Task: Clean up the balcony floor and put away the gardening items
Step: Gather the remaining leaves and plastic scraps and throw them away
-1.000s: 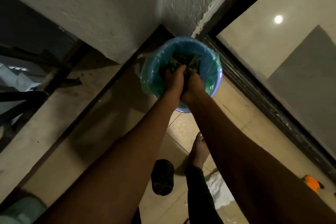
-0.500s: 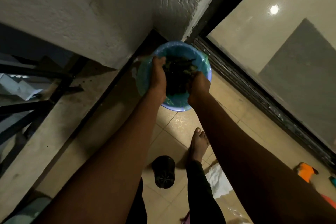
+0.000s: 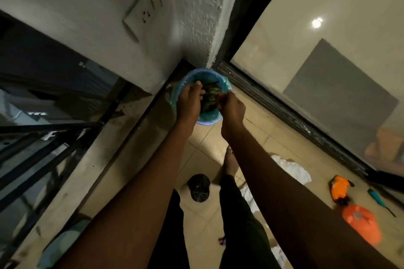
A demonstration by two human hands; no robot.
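Observation:
A blue bin (image 3: 207,119) lined with a bluish-green bag stands on the floor in the corner between the white wall and the sliding door. Green leaves (image 3: 211,95) lie piled inside it. My left hand (image 3: 189,102) hovers over the bin's left side with its fingers loosely bent, holding nothing. Over the right rim is my right hand (image 3: 231,108), its fingers curled next to the leaves; whether it pinches any leaf is unclear.
A black pot (image 3: 199,188) lies on the tiles by my bare foot (image 3: 230,161). To the right lie white plastic (image 3: 290,168), two orange items (image 3: 340,188) (image 3: 360,227) and a teal tool (image 3: 378,200). A black railing (image 3: 43,137) runs along the left; the glass door (image 3: 306,72) is on the right.
My hands, first pressed together deep in the bin with leaves, parted and rose above the rim. The leaves stay in the bin. The view pulled back and up.

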